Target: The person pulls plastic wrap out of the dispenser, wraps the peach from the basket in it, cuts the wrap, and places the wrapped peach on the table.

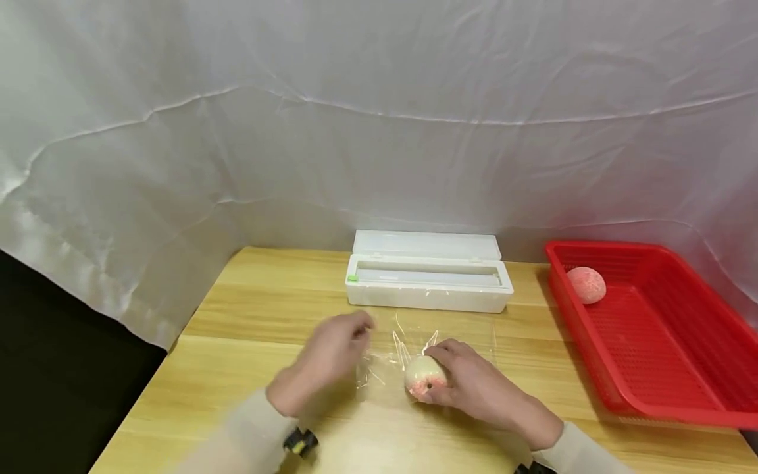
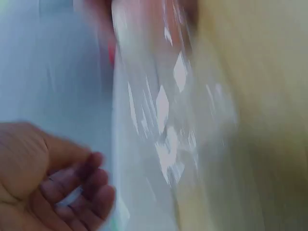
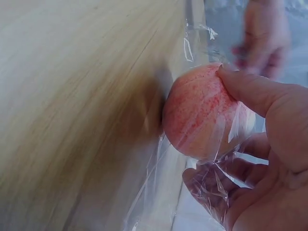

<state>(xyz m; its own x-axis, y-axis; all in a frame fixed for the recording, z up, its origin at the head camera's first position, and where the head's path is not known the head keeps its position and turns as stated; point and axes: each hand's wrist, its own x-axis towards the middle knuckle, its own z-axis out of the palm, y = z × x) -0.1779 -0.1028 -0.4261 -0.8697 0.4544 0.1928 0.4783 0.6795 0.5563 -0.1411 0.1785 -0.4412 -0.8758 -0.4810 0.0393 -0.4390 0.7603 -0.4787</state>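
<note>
My right hand point(image 1: 474, 385) grips a pink and cream peach point(image 1: 425, 376) on the wooden table, thumb on one side and fingers round the other. Clear plastic wrap point(image 3: 221, 187) covers part of the peach and bunches under the fingers in the right wrist view. Left of the peach, my left hand point(image 1: 334, 352) hovers over the edge of the film, blurred. Its fingers point(image 2: 98, 192) are loosely curled with nothing between them in the left wrist view, beside the shiny, creased wrap point(image 2: 166, 110).
Behind the hands stands a white cling film box point(image 1: 429, 299) with its lid raised and a green tab at its left. On the right, a red plastic basket point(image 1: 628, 395) holds another peach point(image 1: 586, 285) in its far left corner. A pale curtain point(image 1: 379, 164) hangs behind the table.
</note>
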